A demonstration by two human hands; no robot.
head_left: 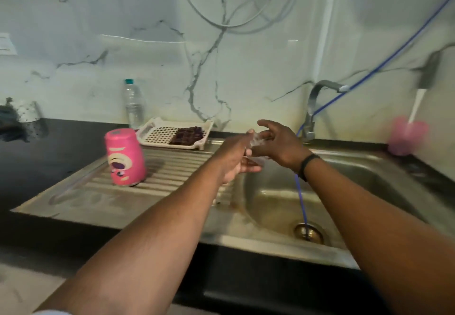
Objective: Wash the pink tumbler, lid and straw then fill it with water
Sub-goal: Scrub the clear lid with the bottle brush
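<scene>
Pink tumbler (125,157), glossy cylinder with cartoon print, upside down on ribbed steel drainboard (172,167), tilted slightly. Left hand (234,160) and right hand (277,143) together above sink basin (278,191) edge, fingers curled round small clear item, probably transparent lid (257,141); blurred. Blue hose (301,199) into drain.

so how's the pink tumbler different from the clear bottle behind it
The pink tumbler is opaque, squat and printed with a cartoon face; the clear bottle is see-through, slim and plain. The tumbler stands upside down and tilted on the ribbed drainboard; the bottle stands upright against the wall, capped in teal. Neither is in a hand.
</scene>
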